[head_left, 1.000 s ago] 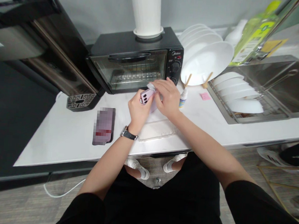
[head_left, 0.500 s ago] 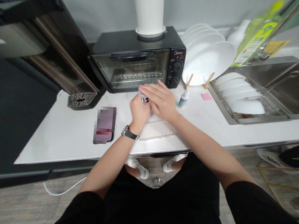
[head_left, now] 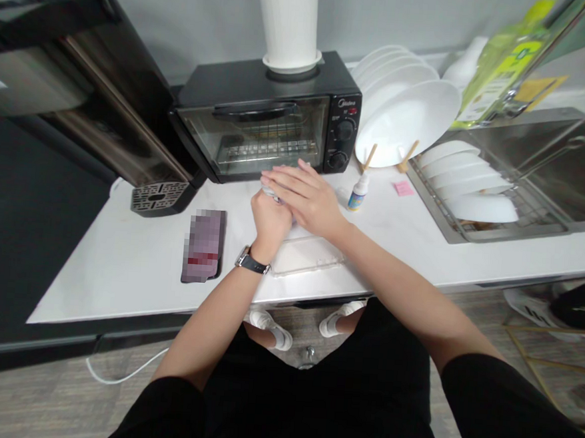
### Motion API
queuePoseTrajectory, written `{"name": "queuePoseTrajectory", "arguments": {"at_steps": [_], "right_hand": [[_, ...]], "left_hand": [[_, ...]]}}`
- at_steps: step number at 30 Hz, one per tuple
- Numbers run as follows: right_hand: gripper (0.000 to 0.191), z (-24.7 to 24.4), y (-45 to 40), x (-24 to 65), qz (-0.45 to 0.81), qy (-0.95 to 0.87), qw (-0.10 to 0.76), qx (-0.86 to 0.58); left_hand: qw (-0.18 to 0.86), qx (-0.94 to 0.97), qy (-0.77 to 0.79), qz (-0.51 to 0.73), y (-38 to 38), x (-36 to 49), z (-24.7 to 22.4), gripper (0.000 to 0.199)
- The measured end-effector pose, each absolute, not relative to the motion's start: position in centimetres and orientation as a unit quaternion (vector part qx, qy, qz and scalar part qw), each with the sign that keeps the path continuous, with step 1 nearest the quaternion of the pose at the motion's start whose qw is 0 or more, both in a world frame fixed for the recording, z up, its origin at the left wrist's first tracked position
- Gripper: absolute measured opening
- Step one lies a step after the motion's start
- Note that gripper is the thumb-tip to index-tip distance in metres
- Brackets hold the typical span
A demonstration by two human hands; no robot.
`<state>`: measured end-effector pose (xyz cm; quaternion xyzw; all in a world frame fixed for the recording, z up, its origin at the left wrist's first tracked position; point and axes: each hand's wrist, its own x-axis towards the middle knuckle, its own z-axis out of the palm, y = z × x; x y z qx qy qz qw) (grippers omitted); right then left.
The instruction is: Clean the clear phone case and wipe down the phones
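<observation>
My left hand [head_left: 270, 219], with a watch [head_left: 252, 261] on its wrist, is closed around a pale lilac thing with dark marks [head_left: 269, 192]. Most of that thing is hidden, so its kind does not show. Across it and over the left fingers lies my right hand [head_left: 311, 197], its fingers stretched out flat. Below both hands a clear phone case [head_left: 304, 256] rests on the counter. A small white spray bottle [head_left: 358, 193] with a blue and yellow label stands to the right of my right hand. Left of my wrist lies a phone [head_left: 204, 245], its screen blurred out.
Behind my hands is a black toaster oven [head_left: 271, 134] with a white pot [head_left: 290, 25] on top. A dark drink machine [head_left: 158, 196] stands at left. On the right are white plates [head_left: 404, 120], a pink note [head_left: 403, 188] and a sink [head_left: 550, 177] with a dish rack.
My right hand has slid slightly left over the held thing, now covering more of its dark marks. My left hand has shifted a little left.
</observation>
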<state>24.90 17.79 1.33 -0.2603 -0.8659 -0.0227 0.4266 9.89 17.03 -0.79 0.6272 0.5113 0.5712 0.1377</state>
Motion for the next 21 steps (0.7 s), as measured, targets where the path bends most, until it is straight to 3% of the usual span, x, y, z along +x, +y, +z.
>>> {"name": "queuePoseTrajectory", "arguments": {"at_steps": [7,13,18,21], "right_hand": [[0.051,1.2,18.2,26.0,-0.029,-0.801,0.489,-0.344],[0.055,1.1,18.8,25.9,0.079,-0.764,0.527,-0.365],[0.070,0.3,20.2,25.8,0.248,-0.680,0.581,-0.372],[0.073,0.2,20.4,25.8,0.276,-0.652,0.594,-0.382]], "left_hand": [[0.130,0.624,0.504,0.583,15.9,10.5,0.8,0.022],[0.122,0.625,0.525,0.564,16.2,10.3,0.9,0.025],[0.154,0.607,0.530,0.571,16.9,10.0,-0.4,0.045],[0.188,0.620,0.486,0.586,17.4,10.2,-1.5,0.061]]}}
